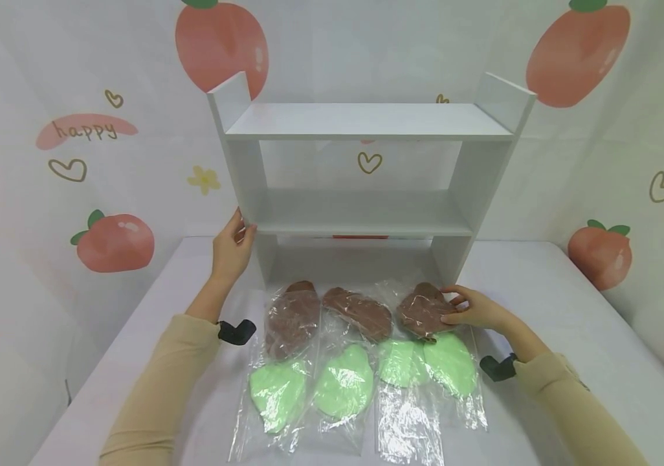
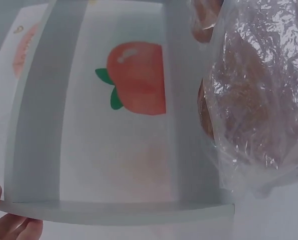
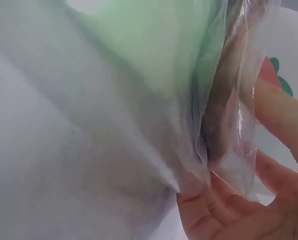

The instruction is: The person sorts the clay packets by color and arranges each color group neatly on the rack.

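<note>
A white two-board shelf [image 1: 367, 120] stands upright on the table. My left hand [image 1: 231, 252] grips its left side panel, with the thumb at the front edge; fingertips [image 2: 18, 227] also show at the panel in the left wrist view. In front of the shelf, my right hand [image 1: 480, 310] pinches the right-hand clear plastic bag [image 3: 244, 135], which has a flattened brown lump [image 1: 422, 310] inside. Two more bagged brown lumps, one in the middle [image 1: 361, 314] and one at the left [image 1: 294, 320], lie beside it. What the lumps are, I cannot tell.
Several pale green flat pieces in clear bags, such as the left one [image 1: 277, 395], lie nearer me. The white tabletop [image 1: 192, 388] extends to both sides. A fruit-printed cloth [image 1: 151, 77] hangs behind the shelf.
</note>
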Available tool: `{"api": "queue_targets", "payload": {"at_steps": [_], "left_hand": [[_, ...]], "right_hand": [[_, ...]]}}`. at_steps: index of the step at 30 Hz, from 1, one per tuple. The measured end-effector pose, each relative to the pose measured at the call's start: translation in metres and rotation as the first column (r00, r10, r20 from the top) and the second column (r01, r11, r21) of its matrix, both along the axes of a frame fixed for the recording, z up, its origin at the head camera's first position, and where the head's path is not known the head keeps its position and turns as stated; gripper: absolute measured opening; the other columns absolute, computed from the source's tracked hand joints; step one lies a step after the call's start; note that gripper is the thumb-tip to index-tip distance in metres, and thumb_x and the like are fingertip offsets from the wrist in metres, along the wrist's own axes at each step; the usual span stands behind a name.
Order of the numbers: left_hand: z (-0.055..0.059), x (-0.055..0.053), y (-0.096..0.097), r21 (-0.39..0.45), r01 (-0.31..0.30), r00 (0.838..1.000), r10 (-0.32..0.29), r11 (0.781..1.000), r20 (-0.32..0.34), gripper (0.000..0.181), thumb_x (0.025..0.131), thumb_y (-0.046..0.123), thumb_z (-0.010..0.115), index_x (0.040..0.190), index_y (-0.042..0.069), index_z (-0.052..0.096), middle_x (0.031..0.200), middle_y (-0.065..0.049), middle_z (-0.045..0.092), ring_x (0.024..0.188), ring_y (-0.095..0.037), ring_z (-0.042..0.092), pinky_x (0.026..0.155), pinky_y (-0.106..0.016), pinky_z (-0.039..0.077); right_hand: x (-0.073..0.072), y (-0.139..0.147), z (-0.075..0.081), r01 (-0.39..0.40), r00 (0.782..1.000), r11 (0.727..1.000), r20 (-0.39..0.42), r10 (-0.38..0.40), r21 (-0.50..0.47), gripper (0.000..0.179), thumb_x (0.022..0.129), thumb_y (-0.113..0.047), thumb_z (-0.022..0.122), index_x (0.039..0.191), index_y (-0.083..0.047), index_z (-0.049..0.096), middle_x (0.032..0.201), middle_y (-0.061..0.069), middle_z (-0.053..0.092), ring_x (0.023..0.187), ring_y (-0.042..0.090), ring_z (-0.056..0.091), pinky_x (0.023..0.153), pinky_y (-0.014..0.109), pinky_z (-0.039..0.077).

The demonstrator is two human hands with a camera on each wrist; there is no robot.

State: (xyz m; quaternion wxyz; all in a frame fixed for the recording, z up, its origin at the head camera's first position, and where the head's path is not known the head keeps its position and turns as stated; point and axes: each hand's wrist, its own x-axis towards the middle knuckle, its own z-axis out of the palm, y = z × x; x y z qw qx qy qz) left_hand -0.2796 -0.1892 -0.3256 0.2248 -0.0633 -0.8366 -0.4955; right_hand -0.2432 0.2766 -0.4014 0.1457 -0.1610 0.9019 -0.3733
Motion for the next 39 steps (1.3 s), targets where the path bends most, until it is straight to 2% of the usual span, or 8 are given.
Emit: {"api": "queue_targets", "payload": {"at_steps": [4, 12, 16, 19, 22, 27, 34, 39], "left_hand": [[0.0, 0.0, 0.002, 0.011, 0.001, 1.0, -0.001, 1.0, 0.004, 0.052, 0.097, 0.011, 0.049, 0.145, 0.006, 0.031, 0.139, -0.026, 0.045, 0.122, -0.041, 0.051, 0.1, -0.044, 0.049], [-0.002, -0.001, 0.003, 0.02, -0.019, 0.999, 0.019, 1.0, -0.028, 0.05, 0.096, 0.009, 0.048, 0.144, 0.008, 0.034, 0.137, -0.024, 0.047, 0.12, -0.04, 0.053, 0.101, -0.042, 0.049], [-0.002, -0.001, 0.004, 0.028, -0.026, 0.999, 0.027, 0.999, -0.035, 0.05, 0.096, 0.008, 0.048, 0.144, 0.008, 0.035, 0.137, -0.024, 0.047, 0.12, -0.04, 0.054, 0.1, -0.042, 0.049], [-0.002, -0.001, 0.004, 0.033, -0.024, 0.999, 0.025, 0.999, -0.028, 0.049, 0.096, 0.008, 0.048, 0.144, 0.008, 0.034, 0.138, -0.023, 0.047, 0.12, -0.04, 0.053, 0.1, -0.042, 0.049], [-0.002, -0.001, 0.004, 0.036, -0.021, 1.0, 0.021, 0.999, -0.019, 0.05, 0.097, 0.009, 0.047, 0.144, 0.008, 0.033, 0.138, -0.023, 0.047, 0.12, -0.04, 0.053, 0.1, -0.042, 0.049], [-0.003, -0.002, 0.004, 0.054, -0.029, 0.999, 0.031, 0.998, -0.039, 0.049, 0.096, 0.007, 0.048, 0.143, 0.007, 0.035, 0.136, -0.024, 0.049, 0.118, -0.041, 0.054, 0.1, -0.043, 0.05], [-0.005, -0.003, 0.005, 0.06, -0.018, 0.998, 0.021, 0.998, -0.058, 0.049, 0.096, 0.006, 0.048, 0.143, 0.006, 0.036, 0.136, -0.025, 0.049, 0.119, -0.042, 0.054, 0.101, -0.044, 0.049], [-0.006, -0.003, 0.004, 0.06, -0.027, 0.998, 0.03, 0.998, -0.056, 0.048, 0.096, 0.007, 0.048, 0.143, 0.007, 0.036, 0.135, -0.025, 0.049, 0.118, -0.042, 0.054, 0.1, -0.044, 0.049]], "right_hand": [[0.001, -0.002, 0.001, 0.019, 1.0, 1.0, -0.003, -0.019, -0.001, 0.072, 0.081, -0.022, 0.073, 0.137, 0.003, 0.036, 0.111, 0.03, 0.055, 0.092, 0.024, 0.062, 0.075, 0.03, 0.053], [0.0, -0.004, 0.003, 0.001, 1.0, 1.0, -0.025, 0.0, 0.016, 0.077, 0.082, -0.024, 0.072, 0.142, 0.001, 0.03, 0.119, 0.035, 0.054, 0.102, 0.036, 0.06, 0.078, 0.039, 0.055], [-0.001, -0.004, 0.003, -0.017, 0.999, 1.0, -0.028, 0.016, -0.02, 0.073, 0.084, -0.018, 0.069, 0.142, 0.002, 0.03, 0.087, 0.018, 0.064, 0.072, 0.013, 0.058, 0.062, 0.023, 0.049], [-0.001, -0.004, 0.006, -0.027, 0.999, 0.998, -0.04, 0.024, -0.062, 0.068, 0.085, -0.013, 0.066, 0.141, 0.003, 0.031, 0.071, 0.006, 0.059, 0.059, 0.003, 0.048, 0.054, 0.018, 0.043], [0.001, -0.005, 0.009, -0.046, 0.995, 0.996, -0.093, 0.039, -0.076, 0.062, 0.087, -0.01, 0.064, 0.139, 0.004, 0.033, 0.087, 0.017, 0.066, 0.071, 0.008, 0.06, 0.059, 0.019, 0.049], [0.001, -0.005, 0.013, -0.046, 0.979, 0.998, -0.198, 0.035, -0.047, 0.056, 0.087, -0.009, 0.063, 0.137, 0.001, 0.039, 0.112, 0.029, 0.06, 0.095, 0.031, 0.065, 0.071, 0.023, 0.056], [0.005, -0.005, 0.023, -0.047, 0.985, 0.994, -0.17, 0.029, -0.103, 0.057, 0.087, -0.006, 0.063, 0.138, 0.002, 0.038, 0.102, 0.028, 0.062, 0.073, 0.005, 0.064, 0.06, 0.024, 0.058], [0.009, -0.007, 0.032, -0.055, 0.983, 0.991, -0.182, 0.032, -0.125, 0.056, 0.088, -0.007, 0.062, 0.138, 0.002, 0.038, 0.103, 0.03, 0.061, 0.069, 0.003, 0.063, 0.058, 0.026, 0.059]]}}
